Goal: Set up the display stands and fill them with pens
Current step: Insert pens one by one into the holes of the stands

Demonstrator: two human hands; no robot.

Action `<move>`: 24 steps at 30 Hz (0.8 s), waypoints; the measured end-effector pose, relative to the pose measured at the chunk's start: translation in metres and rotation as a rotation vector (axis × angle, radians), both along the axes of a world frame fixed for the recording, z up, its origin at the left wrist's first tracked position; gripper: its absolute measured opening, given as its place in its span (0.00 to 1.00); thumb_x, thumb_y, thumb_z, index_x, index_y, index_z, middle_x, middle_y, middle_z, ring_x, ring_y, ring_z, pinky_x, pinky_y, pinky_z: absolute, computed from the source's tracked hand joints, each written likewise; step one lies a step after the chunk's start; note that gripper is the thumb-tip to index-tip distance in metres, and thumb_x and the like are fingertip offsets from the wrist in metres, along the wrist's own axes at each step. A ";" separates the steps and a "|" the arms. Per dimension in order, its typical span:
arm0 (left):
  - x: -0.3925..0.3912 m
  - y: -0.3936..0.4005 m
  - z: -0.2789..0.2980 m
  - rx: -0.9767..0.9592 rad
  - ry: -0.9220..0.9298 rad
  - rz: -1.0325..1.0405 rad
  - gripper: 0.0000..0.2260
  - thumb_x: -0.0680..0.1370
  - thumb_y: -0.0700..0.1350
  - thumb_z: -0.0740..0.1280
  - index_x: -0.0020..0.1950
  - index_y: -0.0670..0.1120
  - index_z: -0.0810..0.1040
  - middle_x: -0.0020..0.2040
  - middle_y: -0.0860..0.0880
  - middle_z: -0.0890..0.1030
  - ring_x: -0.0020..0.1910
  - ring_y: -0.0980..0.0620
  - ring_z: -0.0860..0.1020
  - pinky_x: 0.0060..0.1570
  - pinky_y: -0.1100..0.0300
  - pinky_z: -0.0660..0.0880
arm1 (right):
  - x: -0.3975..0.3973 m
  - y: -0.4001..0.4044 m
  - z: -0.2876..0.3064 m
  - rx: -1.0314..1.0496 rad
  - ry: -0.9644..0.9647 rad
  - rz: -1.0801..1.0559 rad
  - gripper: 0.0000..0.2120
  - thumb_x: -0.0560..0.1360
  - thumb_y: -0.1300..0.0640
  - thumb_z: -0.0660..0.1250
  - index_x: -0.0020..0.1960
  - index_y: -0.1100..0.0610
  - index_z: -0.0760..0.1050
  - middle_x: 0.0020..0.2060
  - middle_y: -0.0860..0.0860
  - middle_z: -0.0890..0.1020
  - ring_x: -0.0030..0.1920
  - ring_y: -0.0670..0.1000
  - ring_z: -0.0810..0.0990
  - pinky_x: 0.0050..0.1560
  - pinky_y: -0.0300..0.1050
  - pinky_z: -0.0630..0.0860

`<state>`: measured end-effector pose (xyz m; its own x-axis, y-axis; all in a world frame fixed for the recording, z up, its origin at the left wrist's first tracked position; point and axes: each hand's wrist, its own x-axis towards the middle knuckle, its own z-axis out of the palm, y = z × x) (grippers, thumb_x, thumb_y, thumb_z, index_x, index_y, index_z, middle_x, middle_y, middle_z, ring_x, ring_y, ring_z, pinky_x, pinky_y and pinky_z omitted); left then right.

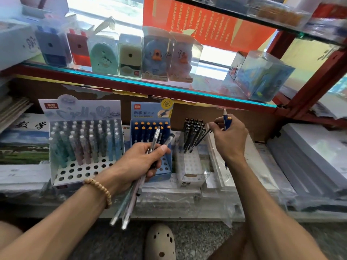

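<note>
Nearest the camera, a cream perforated clog is resting on the speckled floor between the person's knees. Above it, the left hand, wearing a wooden bead bracelet at the wrist, is gripping a bundle of pens with fingers and thumb curled fully round it; the clear-barrelled ends are projecting up past the thumb and the pastel ends are pointing down toward the floor.

The right hand is reaching to the right of the stands, holding a blue pen with an orange band upright within its curled fingers while the fingertips are pinching a thin dark pen at the edge of the black pen cluster.

Three stands are sitting side by side on plastic-wrapped paper stacks:
- the pastel pen stand at left, its rear rows filled and its front holes open;
- the blue pen stand in the middle, partly hidden by the left hand;
- the white box stand at right, carrying the black pens.

Boxed pencil sharpeners are lining the glass shelf above.
</note>
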<state>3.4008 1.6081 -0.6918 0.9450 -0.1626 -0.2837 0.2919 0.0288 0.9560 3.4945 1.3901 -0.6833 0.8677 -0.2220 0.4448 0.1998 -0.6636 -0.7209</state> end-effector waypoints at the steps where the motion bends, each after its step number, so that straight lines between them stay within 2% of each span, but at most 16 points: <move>1: 0.000 0.000 0.000 0.003 -0.003 -0.001 0.11 0.82 0.47 0.62 0.57 0.42 0.80 0.31 0.50 0.74 0.24 0.56 0.68 0.23 0.66 0.66 | 0.002 0.000 -0.004 -0.015 0.010 -0.003 0.04 0.75 0.57 0.74 0.46 0.54 0.78 0.38 0.45 0.79 0.40 0.42 0.78 0.39 0.27 0.72; 3: 0.001 0.002 0.000 0.010 -0.006 0.002 0.11 0.82 0.46 0.62 0.57 0.42 0.79 0.32 0.50 0.74 0.24 0.57 0.68 0.24 0.66 0.66 | 0.006 0.002 -0.009 -0.032 0.036 0.007 0.04 0.75 0.57 0.73 0.47 0.55 0.78 0.40 0.48 0.80 0.40 0.43 0.77 0.42 0.32 0.72; 8: 0.001 0.005 0.000 0.002 -0.008 0.014 0.11 0.81 0.47 0.63 0.57 0.41 0.79 0.32 0.49 0.74 0.24 0.57 0.68 0.24 0.66 0.66 | 0.010 0.005 -0.008 -0.115 0.041 0.027 0.04 0.76 0.57 0.73 0.45 0.56 0.78 0.38 0.47 0.79 0.38 0.41 0.76 0.38 0.29 0.67; 12: 0.001 0.007 -0.001 -0.013 0.001 0.010 0.12 0.80 0.47 0.63 0.58 0.41 0.79 0.32 0.49 0.74 0.24 0.56 0.68 0.23 0.67 0.67 | 0.011 0.005 -0.009 -0.179 0.051 0.041 0.03 0.76 0.57 0.73 0.47 0.57 0.80 0.38 0.48 0.80 0.37 0.42 0.76 0.38 0.30 0.67; 17: 0.002 0.006 -0.001 -0.019 -0.012 0.001 0.12 0.80 0.47 0.64 0.58 0.41 0.79 0.32 0.50 0.74 0.24 0.56 0.68 0.23 0.67 0.66 | 0.010 0.011 -0.025 -0.290 0.145 0.131 0.05 0.76 0.58 0.71 0.49 0.58 0.84 0.43 0.54 0.85 0.43 0.51 0.81 0.49 0.47 0.77; 19: 0.002 0.006 0.000 -0.025 -0.019 -0.004 0.12 0.80 0.47 0.63 0.57 0.41 0.79 0.32 0.50 0.74 0.24 0.56 0.68 0.23 0.67 0.66 | 0.010 0.011 -0.025 -0.290 0.162 0.118 0.05 0.76 0.59 0.70 0.50 0.58 0.85 0.43 0.55 0.85 0.44 0.53 0.82 0.51 0.51 0.78; 22: 0.000 0.007 0.001 -0.045 -0.022 -0.011 0.12 0.81 0.46 0.63 0.57 0.41 0.79 0.31 0.50 0.74 0.24 0.56 0.67 0.23 0.67 0.65 | 0.007 0.011 -0.019 -0.253 0.173 0.097 0.06 0.77 0.57 0.69 0.47 0.58 0.84 0.41 0.55 0.84 0.42 0.54 0.82 0.47 0.48 0.78; 24: -0.001 0.007 0.001 -0.051 -0.032 -0.026 0.11 0.81 0.46 0.63 0.57 0.41 0.79 0.31 0.50 0.74 0.24 0.56 0.67 0.23 0.66 0.65 | 0.000 0.016 -0.010 -0.233 0.096 0.069 0.08 0.79 0.55 0.68 0.47 0.59 0.84 0.40 0.55 0.84 0.40 0.53 0.80 0.42 0.44 0.75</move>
<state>3.3996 1.6155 -0.6903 0.9488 -0.2006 -0.2439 0.2623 0.0703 0.9624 3.4944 1.4057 -0.6934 0.9178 -0.0622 0.3921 0.1884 -0.8011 -0.5681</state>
